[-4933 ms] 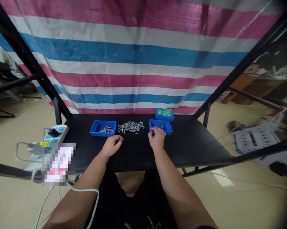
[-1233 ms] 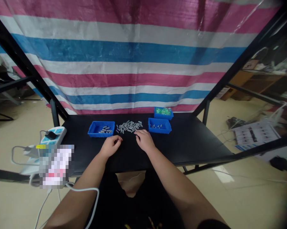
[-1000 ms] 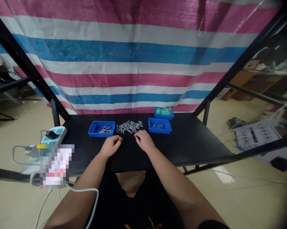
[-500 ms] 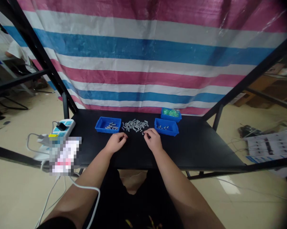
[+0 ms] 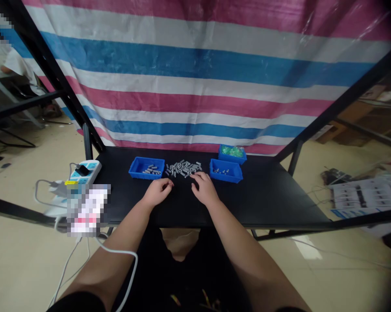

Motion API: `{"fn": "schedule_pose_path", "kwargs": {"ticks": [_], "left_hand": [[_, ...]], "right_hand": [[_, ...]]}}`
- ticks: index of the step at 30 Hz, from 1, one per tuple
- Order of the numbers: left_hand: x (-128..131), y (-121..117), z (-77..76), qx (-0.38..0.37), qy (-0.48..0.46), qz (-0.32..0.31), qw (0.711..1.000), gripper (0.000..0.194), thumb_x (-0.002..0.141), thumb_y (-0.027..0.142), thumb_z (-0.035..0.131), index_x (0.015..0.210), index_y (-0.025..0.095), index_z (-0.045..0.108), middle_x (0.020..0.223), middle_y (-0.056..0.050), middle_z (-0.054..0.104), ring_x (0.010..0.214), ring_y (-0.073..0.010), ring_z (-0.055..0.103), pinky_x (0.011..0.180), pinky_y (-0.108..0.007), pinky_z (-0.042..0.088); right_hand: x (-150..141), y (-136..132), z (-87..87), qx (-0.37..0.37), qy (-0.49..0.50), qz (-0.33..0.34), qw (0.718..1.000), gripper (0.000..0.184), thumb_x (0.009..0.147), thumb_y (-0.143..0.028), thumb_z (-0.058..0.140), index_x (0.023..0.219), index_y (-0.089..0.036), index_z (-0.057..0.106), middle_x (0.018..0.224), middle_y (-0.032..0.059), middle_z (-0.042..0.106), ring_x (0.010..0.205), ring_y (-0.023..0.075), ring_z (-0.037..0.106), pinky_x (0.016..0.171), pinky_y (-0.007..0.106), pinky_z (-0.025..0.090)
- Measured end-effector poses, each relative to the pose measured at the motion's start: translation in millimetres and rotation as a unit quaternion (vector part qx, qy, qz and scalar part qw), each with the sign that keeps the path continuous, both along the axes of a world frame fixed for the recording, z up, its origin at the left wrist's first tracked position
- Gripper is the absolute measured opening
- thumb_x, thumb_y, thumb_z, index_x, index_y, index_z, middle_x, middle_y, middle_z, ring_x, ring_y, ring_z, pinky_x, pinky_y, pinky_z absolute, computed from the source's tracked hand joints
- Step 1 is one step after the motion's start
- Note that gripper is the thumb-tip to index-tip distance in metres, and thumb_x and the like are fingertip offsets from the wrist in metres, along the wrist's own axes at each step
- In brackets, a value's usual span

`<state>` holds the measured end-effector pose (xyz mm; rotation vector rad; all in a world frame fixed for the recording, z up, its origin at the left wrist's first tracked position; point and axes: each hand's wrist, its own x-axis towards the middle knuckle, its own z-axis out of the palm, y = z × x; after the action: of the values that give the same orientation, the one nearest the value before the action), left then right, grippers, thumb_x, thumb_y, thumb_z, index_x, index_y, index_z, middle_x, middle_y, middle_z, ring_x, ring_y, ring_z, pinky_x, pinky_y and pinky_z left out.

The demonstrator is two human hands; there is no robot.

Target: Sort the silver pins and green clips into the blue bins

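Where right hand (image 5: 205, 189) borders grey pieces (image 5: 183, 168), fingertip contact unclear.

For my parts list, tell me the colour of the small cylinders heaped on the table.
The small cylinders are silvery grey, best seen in the head view.

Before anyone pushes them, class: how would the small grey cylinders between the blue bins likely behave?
The small grey cylinders would probably roll or scatter, being rounded and loosely heaped on the flat black table. Their metallic sheen suggests they may be stiff and somewhat slippery.
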<state>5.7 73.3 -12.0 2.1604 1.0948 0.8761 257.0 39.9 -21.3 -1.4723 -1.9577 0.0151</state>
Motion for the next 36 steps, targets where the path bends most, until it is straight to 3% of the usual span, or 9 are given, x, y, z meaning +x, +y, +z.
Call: {"fn": "schedule_pose_path", "kwargs": {"ticks": [3,10,14,16,19,23,29,36], "left_hand": [[0,0,-0.1,-0.005,-0.003,-0.001,1.000,0.020,0.090,0.026,0.053,0.090,0.018,0.072,0.080,-0.003,0.072,0.069,-0.0158,0.064,0.068,-0.025,0.046],[-1,1,-1.8,-0.009,0.002,0.000,1.000,0.021,0.091,0.028,0.052,0.089,0.018,0.071,0.081,-0.002,0.072,0.068,-0.0156,0.063,0.064,-0.025,0.045],[-1,1,-1.6,-0.009,0.003,-0.001,1.000,0.022,0.091,0.029,0.052,0.090,0.018,0.071,0.084,-0.004,0.073,0.072,-0.0170,0.064,0.066,-0.025,0.046],[0,1,-1.1,-0.006,0.002,-0.002,1.000,0.022,0.091,0.028,0.051,0.090,0.018,0.070,0.084,-0.004,0.073,0.074,-0.0174,0.065,0.068,-0.026,0.047],[0,1,-0.6,-0.006,0.002,-0.004,1.000,0.020,0.090,0.027,0.052,0.090,0.018,0.071,0.083,-0.004,0.073,0.073,-0.0174,0.065,0.069,-0.026,0.048],[0,2,-1.7,-0.002,0.002,-0.005,1.000,0.020,0.090,0.027,0.053,0.089,0.018,0.071,0.085,-0.004,0.074,0.075,-0.0179,0.066,0.073,-0.027,0.049],[1,2,-0.9,-0.005,0.008,-0.005,1.000,0.021,0.090,0.028,0.053,0.090,0.018,0.071,0.085,-0.004,0.074,0.076,-0.0183,0.066,0.072,-0.027,0.048],[0,1,-0.2,-0.004,0.003,-0.003,1.000,0.022,0.090,0.029,0.052,0.090,0.018,0.071,0.085,-0.005,0.074,0.074,-0.0182,0.066,0.070,-0.027,0.048]], "right_hand": [[0,1,-0.3,-0.005,-0.006,0.000,1.000,0.032,0.088,-0.016,0.058,0.116,-0.025,0.072,0.119,0.0077,0.065,0.111,0.0260,0.056,0.100,0.043,0.050],[0,5,-3.8,-0.007,0.046,0.007,0.999,0.030,0.087,-0.006,0.053,0.096,-0.023,0.076,0.094,0.0063,0.069,0.090,0.0216,0.061,0.086,0.037,0.055],[5,3,0.5,0.040,0.100,0.000,0.994,0.028,0.092,-0.014,0.050,0.101,-0.024,0.074,0.104,0.0072,0.067,0.096,0.0203,0.064,0.089,0.035,0.054],[11,2,3.7,0.091,0.123,-0.031,0.988,0.027,0.093,-0.017,0.050,0.104,-0.024,0.073,0.110,0.0081,0.067,0.102,0.0214,0.064,0.095,0.038,0.051],[23,2,6.7,0.153,0.126,-0.138,0.971,0.024,0.093,-0.021,0.052,0.101,-0.024,0.074,0.109,0.0086,0.069,0.105,0.0257,0.060,0.101,0.047,0.044],[34,3,6.0,0.155,0.126,-0.277,0.940,0.023,0.092,-0.024,0.052,0.099,-0.024,0.074,0.107,0.0090,0.070,0.109,0.0303,0.052,0.105,0.056,0.031],[33,3,4.0,0.106,0.122,-0.283,0.945,0.023,0.090,-0.023,0.051,0.096,-0.024,0.073,0.108,0.0087,0.071,0.117,0.0324,0.044,0.107,0.057,0.021],[33,4,-1.0,0.138,0.075,-0.286,0.945,0.022,0.086,-0.021,0.055,0.100,-0.025,0.071,0.099,0.0074,0.072,0.111,0.0324,0.049,0.105,0.058,0.025]]}}
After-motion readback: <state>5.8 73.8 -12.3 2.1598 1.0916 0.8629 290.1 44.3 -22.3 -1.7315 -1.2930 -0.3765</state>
